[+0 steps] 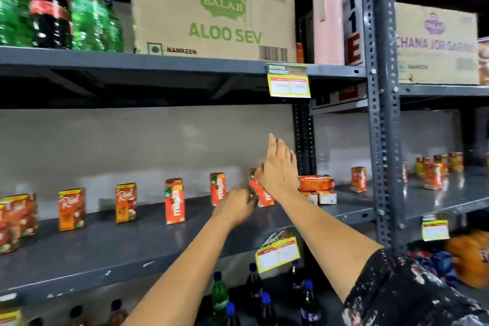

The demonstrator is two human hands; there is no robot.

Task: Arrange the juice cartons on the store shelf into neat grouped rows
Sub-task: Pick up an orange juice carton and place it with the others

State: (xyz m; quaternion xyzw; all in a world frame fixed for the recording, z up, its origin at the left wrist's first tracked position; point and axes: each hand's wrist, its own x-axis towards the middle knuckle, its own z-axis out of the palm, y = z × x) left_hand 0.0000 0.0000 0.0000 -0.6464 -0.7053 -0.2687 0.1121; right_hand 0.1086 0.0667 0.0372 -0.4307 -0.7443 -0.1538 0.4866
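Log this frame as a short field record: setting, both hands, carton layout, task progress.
setting: grey metal store shelf, concrete wall behind
left hand: fingers curled beside a tilted red carton; grip unclear, blurred
right hand: open, fingers spread, raised in front of the same carton
standing cartons: spaced singly along the shelf, orange carton to red carton
lying cartons: small pile right of the hands
upper shelf: Aloo Sev box, soda bottles
progress: cartons scattered, not yet grouped
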